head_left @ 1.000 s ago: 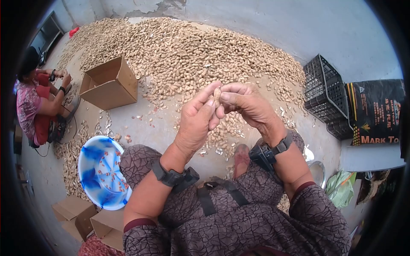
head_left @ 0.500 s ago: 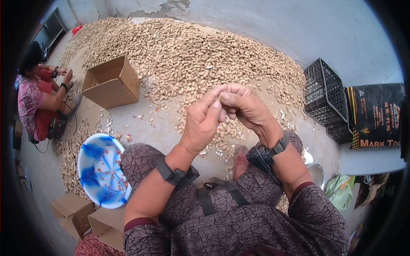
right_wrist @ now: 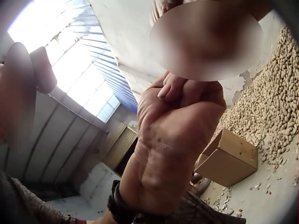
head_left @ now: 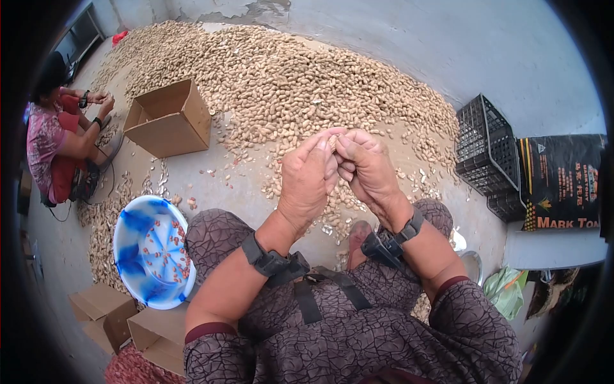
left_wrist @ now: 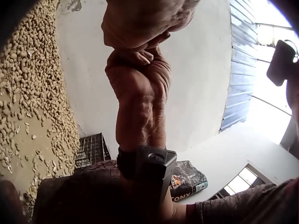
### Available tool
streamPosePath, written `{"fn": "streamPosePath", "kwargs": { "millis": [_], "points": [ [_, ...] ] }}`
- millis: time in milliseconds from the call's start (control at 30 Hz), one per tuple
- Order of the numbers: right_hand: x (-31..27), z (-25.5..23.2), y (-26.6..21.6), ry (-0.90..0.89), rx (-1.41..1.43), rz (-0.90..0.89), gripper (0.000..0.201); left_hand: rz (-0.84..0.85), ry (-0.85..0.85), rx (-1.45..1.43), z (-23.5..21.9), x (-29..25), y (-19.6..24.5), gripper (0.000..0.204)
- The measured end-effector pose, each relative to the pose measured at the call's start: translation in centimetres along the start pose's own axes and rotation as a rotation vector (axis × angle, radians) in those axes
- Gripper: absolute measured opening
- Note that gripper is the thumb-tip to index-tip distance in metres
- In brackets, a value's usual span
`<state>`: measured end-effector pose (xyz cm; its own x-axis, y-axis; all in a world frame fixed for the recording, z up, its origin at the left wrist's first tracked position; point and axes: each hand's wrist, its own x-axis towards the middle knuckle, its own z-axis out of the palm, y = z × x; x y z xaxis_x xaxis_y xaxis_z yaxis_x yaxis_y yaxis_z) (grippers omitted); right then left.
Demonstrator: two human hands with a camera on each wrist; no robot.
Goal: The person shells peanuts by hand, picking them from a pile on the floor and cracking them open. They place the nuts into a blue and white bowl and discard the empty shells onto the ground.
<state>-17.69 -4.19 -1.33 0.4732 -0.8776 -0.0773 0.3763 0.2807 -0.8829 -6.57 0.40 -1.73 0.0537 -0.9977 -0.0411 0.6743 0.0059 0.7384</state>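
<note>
In the head view, a peanut (head_left: pixel 332 141) shows as a small pale bit between the thumb tips. My left hand (head_left: pixel 308 178) pinches it from one side, thumb on top and fingers curled beneath. From the other side my right hand (head_left: pixel 373 169) pinches it too, its thumb tip close to the left one. The hands meet at the fingertips, in front of the heap of peanuts (head_left: pixel 281 80) on the floor. Both wrist views show the two hands together, but the peanut is hidden there.
A blue and white basin (head_left: pixel 130 259) with red kernels stands beside the left knee. An opened cardboard box (head_left: pixel 176 136) sits near the heap. Black crates (head_left: pixel 472 144) and a black printed sack (head_left: pixel 563 179) are at right. Another person (head_left: pixel 61 144) squats at left.
The peanut stood upright in plain sight between the fingertips, then the fingers covered it. Now the thumbs have parted slightly and a pale bit shows between them.
</note>
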Motion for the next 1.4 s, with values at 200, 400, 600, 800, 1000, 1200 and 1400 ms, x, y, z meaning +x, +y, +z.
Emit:
{"fn": "streamPosePath", "kwargs": {
  "millis": [200,400,600,800,1000,1200,1400],
  "points": [
    [0.1,-0.3,0.3,-0.006,0.027,-0.006,0.012,-0.133,-0.118,-0.177,-0.9,0.2,0.4,0.036],
    [-0.2,-0.5,-0.2,-0.090,0.092,0.018,0.012,-0.255,-0.228,-0.343,-1.7,0.2,0.6,0.038],
    [-0.4,-0.6,-0.8,-0.141,0.132,0.073,0.013,-0.293,-0.304,-0.384,-1.6,0.0,0.7,0.040],
    [-0.5,-0.4,-1.4,-0.095,-0.080,0.055,0.017,-0.288,-0.205,-0.246,-1.0,0.0,1.2,0.039],
    [-0.5,-0.8,-1.8,0.048,-0.295,0.049,0.017,-0.125,-0.084,0.229,-1.2,0.5,0.3,0.023],
    [-1.5,-0.7,-1.4,0.051,-0.331,0.001,0.015,-0.056,-0.134,0.377,-1.6,-0.3,0.3,0.022],
    [-1.0,-0.7,-1.7,0.041,-0.259,-0.039,0.012,-0.154,-0.143,0.082,-1.5,0.5,-0.1,0.025]
  ]
}}
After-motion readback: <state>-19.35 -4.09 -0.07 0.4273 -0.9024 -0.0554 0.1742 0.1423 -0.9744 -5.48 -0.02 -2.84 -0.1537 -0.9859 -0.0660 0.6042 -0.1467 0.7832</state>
